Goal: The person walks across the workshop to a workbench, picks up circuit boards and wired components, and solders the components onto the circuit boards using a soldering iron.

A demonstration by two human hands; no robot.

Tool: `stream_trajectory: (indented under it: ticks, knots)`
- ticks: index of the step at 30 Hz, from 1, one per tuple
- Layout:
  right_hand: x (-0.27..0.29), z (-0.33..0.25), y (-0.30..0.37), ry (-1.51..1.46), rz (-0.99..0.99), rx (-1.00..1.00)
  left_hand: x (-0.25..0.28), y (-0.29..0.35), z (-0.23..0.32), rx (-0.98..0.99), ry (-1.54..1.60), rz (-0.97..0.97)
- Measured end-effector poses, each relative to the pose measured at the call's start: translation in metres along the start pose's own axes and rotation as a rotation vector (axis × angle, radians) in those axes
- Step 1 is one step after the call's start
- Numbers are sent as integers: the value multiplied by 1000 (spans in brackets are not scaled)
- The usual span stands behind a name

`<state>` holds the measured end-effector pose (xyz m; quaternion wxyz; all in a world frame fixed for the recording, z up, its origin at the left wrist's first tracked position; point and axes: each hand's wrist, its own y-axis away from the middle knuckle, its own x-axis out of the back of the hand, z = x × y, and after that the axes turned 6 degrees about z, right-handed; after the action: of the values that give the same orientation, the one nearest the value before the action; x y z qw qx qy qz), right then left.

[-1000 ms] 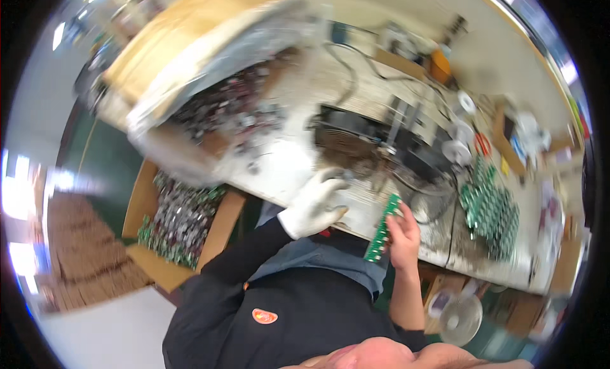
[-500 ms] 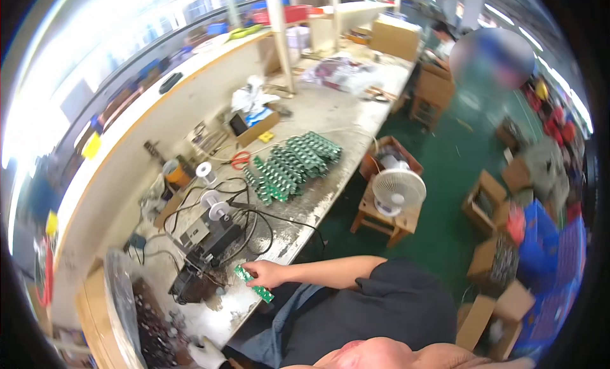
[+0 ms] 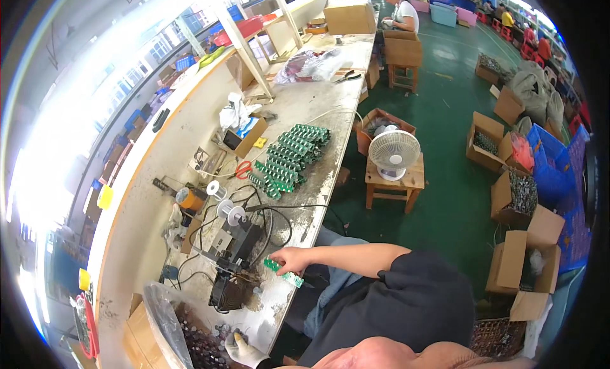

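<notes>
My bare right hand (image 3: 292,260) grips a strip of green circuit board (image 3: 293,279) above the bench's front edge, fingers closed over its middle. Just left of it sits a dark bench machine (image 3: 236,248) with a white wire spool (image 3: 230,211) on top. My left hand (image 3: 244,352), in a white glove, is at the bottom beside a heap of small dark cylindrical parts (image 3: 198,337). Its fingers look pinched together; what lies between them is too small to name. Farther along the bench, a stack of green circuit boards (image 3: 289,156) lies in rows.
Red-handled scissors (image 3: 243,170), another spool (image 3: 216,190) and loose black cables crowd the bench (image 3: 318,102). A plastic-lined carton (image 3: 149,331) stands at lower left. Right of the bench, a white fan (image 3: 394,152) rests on a wooden stool (image 3: 406,183). A person (image 3: 403,13) sits beyond.
The whole view has swung and steadied, so the bench appears shifted. My right hand still holds the circuit board strip near the machine. My gloved left hand stays by the dark parts, its fingers more curled.
</notes>
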<state>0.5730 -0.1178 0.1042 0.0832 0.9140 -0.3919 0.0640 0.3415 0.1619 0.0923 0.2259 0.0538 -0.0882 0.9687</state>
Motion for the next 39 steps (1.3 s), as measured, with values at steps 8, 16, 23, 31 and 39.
stream_trajectory:
  ticks: [8,16,23,31,39]
  knots:
    - [-24,26,-24,111,56,134,9,-54,-17,34,156,55]
    - [-18,17,13,57,-38,96,-30,73,94,377,204,285]
    - [0,7,1,-213,-121,-88,-38,75,107,507,655,312]
    - [-20,9,-7,-183,-177,-8,-30,64,112,400,573,373]
    - [-15,9,-3,-142,-152,-44,-39,74,104,392,349,240]
